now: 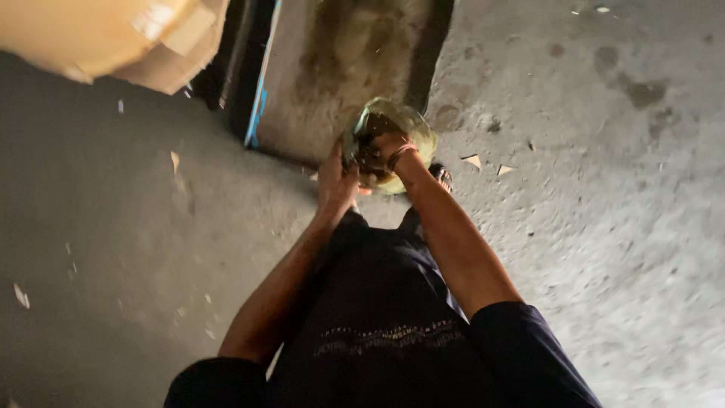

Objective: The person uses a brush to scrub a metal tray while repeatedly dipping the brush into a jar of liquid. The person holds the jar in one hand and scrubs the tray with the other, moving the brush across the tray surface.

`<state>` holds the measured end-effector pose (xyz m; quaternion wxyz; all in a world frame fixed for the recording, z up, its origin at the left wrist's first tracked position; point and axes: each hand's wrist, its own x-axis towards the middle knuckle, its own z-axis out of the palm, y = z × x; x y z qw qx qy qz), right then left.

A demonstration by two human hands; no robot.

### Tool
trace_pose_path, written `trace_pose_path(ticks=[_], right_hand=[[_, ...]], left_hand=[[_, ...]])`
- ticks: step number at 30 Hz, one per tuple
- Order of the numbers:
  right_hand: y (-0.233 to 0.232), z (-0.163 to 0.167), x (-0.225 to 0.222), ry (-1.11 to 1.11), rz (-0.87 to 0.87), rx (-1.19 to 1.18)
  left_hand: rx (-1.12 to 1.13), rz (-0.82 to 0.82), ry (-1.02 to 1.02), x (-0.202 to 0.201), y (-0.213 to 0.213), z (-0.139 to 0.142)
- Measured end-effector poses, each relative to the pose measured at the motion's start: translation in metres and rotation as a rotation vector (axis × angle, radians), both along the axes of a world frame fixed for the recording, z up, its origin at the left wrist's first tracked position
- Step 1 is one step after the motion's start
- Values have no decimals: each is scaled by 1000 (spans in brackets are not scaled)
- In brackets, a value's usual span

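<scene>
I look straight down my dark shirt at a round yellowish-green glass bowl [414, 130] held out in front of me. My left hand [334, 181] grips its left side from outside. My right hand [387, 147], a band on its wrist, reaches into the bowl and rests on something dark inside; what that dark stuff is cannot be made out. The bowl hangs above a concrete floor [604, 189].
A stained concrete channel [347, 68] with dark edges runs away just beyond the bowl. A cardboard box [113, 38] sits at the top left. Small scraps of card lie scattered on the floor, two of them [483, 162] right of the bowl.
</scene>
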<state>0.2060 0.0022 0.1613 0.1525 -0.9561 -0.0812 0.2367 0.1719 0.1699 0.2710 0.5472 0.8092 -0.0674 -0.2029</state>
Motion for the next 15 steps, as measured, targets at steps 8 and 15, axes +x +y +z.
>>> trace_pose_path(ticks=[8,15], right_hand=[[-18,-7,-1,-234,251,16],[-22,19,-4,-235,409,200]], left_hand=[[-97,455,70,-31,-38,-24],[190,529,-108,-57,-46,-13]])
